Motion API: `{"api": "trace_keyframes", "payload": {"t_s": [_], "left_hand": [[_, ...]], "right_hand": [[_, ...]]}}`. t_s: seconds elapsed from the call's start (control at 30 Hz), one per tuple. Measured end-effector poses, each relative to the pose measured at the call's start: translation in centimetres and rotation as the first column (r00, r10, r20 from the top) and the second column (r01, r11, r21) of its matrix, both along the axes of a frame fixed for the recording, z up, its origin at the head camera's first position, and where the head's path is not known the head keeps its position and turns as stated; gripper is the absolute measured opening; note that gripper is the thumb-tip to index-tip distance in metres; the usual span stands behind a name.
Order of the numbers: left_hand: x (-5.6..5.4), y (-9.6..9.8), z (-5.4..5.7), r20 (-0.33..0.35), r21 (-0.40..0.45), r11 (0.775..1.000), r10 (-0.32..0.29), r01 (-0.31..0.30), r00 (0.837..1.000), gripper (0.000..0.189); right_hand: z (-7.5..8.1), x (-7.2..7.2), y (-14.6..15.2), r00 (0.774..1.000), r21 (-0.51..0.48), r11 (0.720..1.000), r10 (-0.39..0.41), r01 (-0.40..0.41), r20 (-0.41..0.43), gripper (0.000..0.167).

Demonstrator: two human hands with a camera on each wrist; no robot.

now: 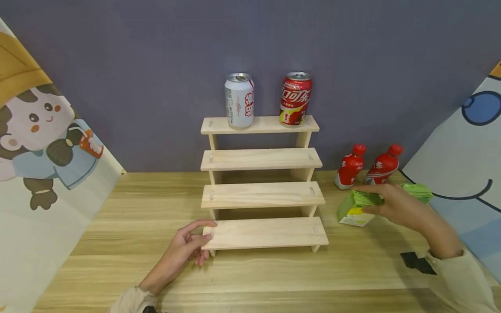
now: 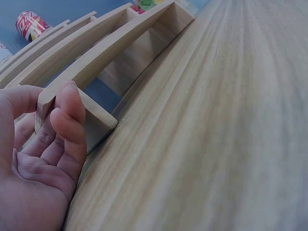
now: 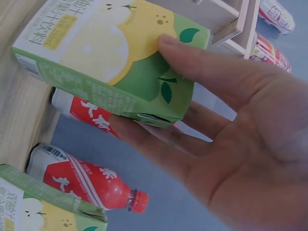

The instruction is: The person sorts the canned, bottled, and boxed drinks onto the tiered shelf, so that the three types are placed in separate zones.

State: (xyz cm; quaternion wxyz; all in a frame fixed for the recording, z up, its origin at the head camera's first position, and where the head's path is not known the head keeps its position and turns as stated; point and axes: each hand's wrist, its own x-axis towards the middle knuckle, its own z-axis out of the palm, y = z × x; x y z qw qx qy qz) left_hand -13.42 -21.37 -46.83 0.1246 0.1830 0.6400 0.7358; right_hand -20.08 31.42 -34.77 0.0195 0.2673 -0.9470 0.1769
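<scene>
My left hand (image 1: 185,243) grips the left end of the lowest step of a four-tier wooden display rack (image 1: 266,232). In the left wrist view its fingers curl around the board's end. At the right, my right hand (image 1: 403,208) holds a green and yellow juice carton (image 3: 96,53) between thumb and fingers. Whether the carton touches the table cannot be told. A second green juice carton (image 1: 420,191) is partly hidden behind this hand. Two red bottles (image 1: 349,170) with red caps stand just behind the cartons.
On the rack's top tier stand a white can (image 1: 239,102) and a red cola can (image 1: 296,100). A grey wall (image 1: 164,87) rises behind the wood-grain table (image 1: 156,204). Cartoon-printed panels (image 1: 78,174) flank both sides. A black patch (image 1: 416,263) shows near the right sleeve.
</scene>
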Motion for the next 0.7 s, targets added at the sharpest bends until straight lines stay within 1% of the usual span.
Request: {"api": "trace_keyframes", "payload": {"t_s": [0.07, 0.17, 0.33, 0.4, 0.47, 0.57, 0.7], "left_hand": [[0.0, 0.0, 0.0, 0.005, -0.002, 1.0, -0.004, 0.004, 1.0, 0.04], [0.0, -0.1, 0.0, 0.009, -0.003, 1.0, -0.008, 0.008, 1.0, 0.041], [0.1, -0.1, 0.0, 0.02, -0.004, 1.0, -0.007, 0.007, 1.0, 0.041], [0.0, -0.1, 0.0, 0.024, -0.006, 1.0, -0.008, 0.009, 1.0, 0.041], [0.0, -0.1, 0.0, 0.022, -0.011, 1.0, -0.005, 0.005, 1.0, 0.042], [0.0, -0.1, 0.0, 0.023, -0.018, 1.0, 0.003, -0.003, 1.0, 0.042], [0.1, -0.1, -0.1, 0.023, -0.02, 1.0, 0.007, -0.007, 1.0, 0.042]], "right_hand": [[0.0, 0.2, -0.2, 0.999, -0.013, 1.0, 0.007, -0.007, -0.036, 0.061], [0.0, 0.3, -0.5, 0.992, -0.019, 0.999, 0.024, -0.027, -0.126, 0.062], [0.5, 0.8, -1.1, 0.979, -0.045, 0.999, 0.0, -0.009, -0.203, 0.058], [0.9, 1.1, -1.4, 0.969, -0.05, 0.999, -0.01, -0.002, -0.246, 0.058], [1.2, 1.4, -1.6, 0.951, -0.055, 0.998, -0.006, -0.011, -0.308, 0.058], [1.8, 1.8, -1.9, 0.93, -0.054, 0.999, -0.013, -0.007, -0.367, 0.059], [2.6, 2.3, -2.4, 0.923, -0.065, 0.998, -0.023, -0.003, -0.384, 0.059]]}}
